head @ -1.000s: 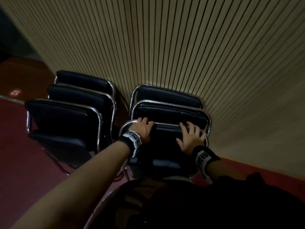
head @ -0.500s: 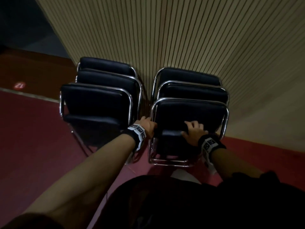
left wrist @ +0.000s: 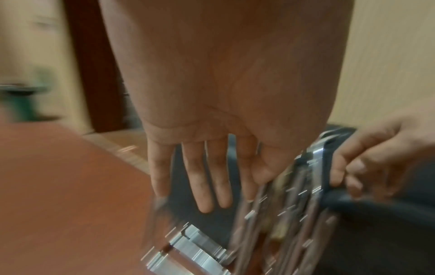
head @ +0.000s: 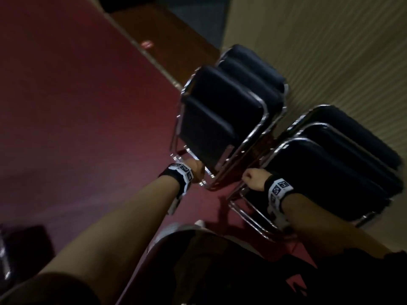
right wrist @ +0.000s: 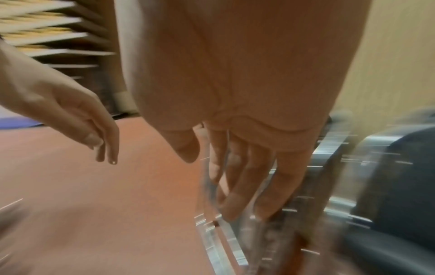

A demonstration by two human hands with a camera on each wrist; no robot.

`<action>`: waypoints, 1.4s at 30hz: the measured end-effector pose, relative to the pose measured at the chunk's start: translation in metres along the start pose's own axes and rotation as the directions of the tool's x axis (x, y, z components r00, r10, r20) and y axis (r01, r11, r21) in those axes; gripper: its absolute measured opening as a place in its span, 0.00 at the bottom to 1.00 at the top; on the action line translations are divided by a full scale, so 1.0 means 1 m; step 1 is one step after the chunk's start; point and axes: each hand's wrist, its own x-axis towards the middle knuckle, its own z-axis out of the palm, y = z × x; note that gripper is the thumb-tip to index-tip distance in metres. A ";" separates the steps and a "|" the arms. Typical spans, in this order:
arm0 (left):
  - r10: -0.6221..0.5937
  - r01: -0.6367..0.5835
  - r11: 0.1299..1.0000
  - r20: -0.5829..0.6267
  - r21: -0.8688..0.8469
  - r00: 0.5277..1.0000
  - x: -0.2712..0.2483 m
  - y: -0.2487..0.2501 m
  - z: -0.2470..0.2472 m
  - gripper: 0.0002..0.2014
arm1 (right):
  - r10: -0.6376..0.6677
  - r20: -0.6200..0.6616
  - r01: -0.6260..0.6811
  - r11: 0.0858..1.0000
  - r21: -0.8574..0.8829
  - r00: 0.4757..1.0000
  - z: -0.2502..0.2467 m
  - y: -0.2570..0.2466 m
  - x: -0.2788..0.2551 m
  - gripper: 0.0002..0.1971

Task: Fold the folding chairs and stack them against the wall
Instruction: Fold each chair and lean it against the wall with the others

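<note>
Two stacks of folded black chairs with chrome frames lean on the slatted wall: a left stack and a right stack. My left hand hangs by the bottom corner of the left stack. Its fingers are straight and loose in front of a black cushion and hold nothing. My right hand is at the left frame tube of the right stack's front chair. Its fingers hang loosely before the chrome tube, not wrapped round it. All views are blurred by motion.
Red carpet stretches out to the left, with a small round marker on the brown strip beyond it. A dark object sits at the lower left edge. My shoe is close to the chair feet.
Both hands have let go of the front chair of the right stack and dropped lower beside the frames. The head view has swung and tilted to the left.
</note>
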 end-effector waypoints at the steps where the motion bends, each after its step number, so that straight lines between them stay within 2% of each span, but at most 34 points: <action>1: -0.070 0.070 0.997 -0.018 -0.032 0.997 -0.018 -0.015 0.014 0.14 | -0.054 0.017 0.054 0.998 -0.041 0.998 0.007 -0.020 0.004 0.15; 5: -0.274 0.286 0.947 0.096 -0.147 0.957 -0.106 -0.081 0.107 0.18 | -0.225 0.229 0.279 0.931 -0.236 0.947 0.059 -0.112 0.015 0.15; 7: -0.373 0.389 0.894 0.110 -0.222 0.921 -0.155 -0.118 0.137 0.22 | -0.304 0.280 0.376 0.890 -0.256 0.911 0.074 -0.171 0.013 0.16; 9: -0.491 0.496 0.810 0.102 -0.313 0.865 -0.216 -0.156 0.161 0.20 | -0.394 0.326 0.484 0.832 -0.269 0.859 0.094 -0.245 0.004 0.16; 11: -0.527 0.522 0.747 0.112 -0.412 0.843 -0.249 -0.163 0.180 0.19 | -0.405 0.370 0.525 0.785 -0.329 0.836 0.107 -0.277 -0.004 0.16; 13: -0.596 0.570 0.659 0.122 -0.490 0.794 -0.287 -0.178 0.209 0.18 | -0.415 0.438 0.586 0.706 -0.398 0.797 0.131 -0.315 -0.016 0.17; 16: -0.717 0.640 0.491 0.142 -0.591 0.682 -0.356 -0.221 0.256 0.17 | -0.443 0.553 0.695 0.583 -0.421 0.706 0.175 -0.409 -0.045 0.17; 18: -0.763 0.645 0.418 0.139 -0.639 0.632 -0.392 -0.248 0.279 0.17 | -0.469 0.607 0.762 0.477 -0.438 0.642 0.201 -0.471 -0.060 0.18; 20: -0.790 0.634 0.361 0.136 -0.684 0.597 -0.420 -0.271 0.294 0.17 | -0.473 0.643 0.796 0.410 -0.446 0.603 0.225 -0.523 -0.065 0.17; 22: -0.810 0.623 0.294 0.157 -0.725 0.565 -0.454 -0.303 0.318 0.17 | -0.463 0.676 0.819 0.344 -0.459 0.573 0.255 -0.582 -0.073 0.17; 24: -0.835 0.637 0.215 0.199 -0.740 0.514 -0.495 -0.342 0.347 0.17 | -0.455 0.707 0.841 0.273 -0.467 0.541 0.288 -0.650 -0.083 0.17; 27: -0.851 0.665 0.121 0.268 -0.737 0.451 -0.543 -0.387 0.382 0.16 | -0.456 0.730 0.859 0.213 -0.466 0.509 0.328 -0.722 -0.093 0.16; 29: -0.849 0.684 0.102 0.294 -0.723 0.438 -0.567 -0.415 0.390 0.16 | -0.464 0.736 0.866 0.184 -0.464 0.493 0.344 -0.760 -0.096 0.14; 33: -0.864 0.697 0.094 0.290 -0.711 0.412 -0.597 -0.487 0.378 0.17 | -0.555 0.695 0.884 0.203 -0.420 0.458 0.347 -0.835 -0.092 0.13; 36: -0.869 0.693 0.083 0.288 -0.716 0.402 -0.602 -0.533 0.368 0.17 | -0.559 0.707 0.896 0.183 -0.405 0.433 0.349 -0.882 -0.078 0.14; 39: -0.883 0.687 0.070 0.275 -0.724 0.380 -0.598 -0.585 0.343 0.18 | -0.549 0.713 0.892 0.157 -0.423 0.435 0.347 -0.937 -0.049 0.15; 42: -0.928 0.624 0.039 0.203 -0.780 0.313 -0.597 -0.651 0.299 0.20 | -0.564 0.701 0.887 0.139 -0.440 0.436 0.331 -1.006 -0.017 0.16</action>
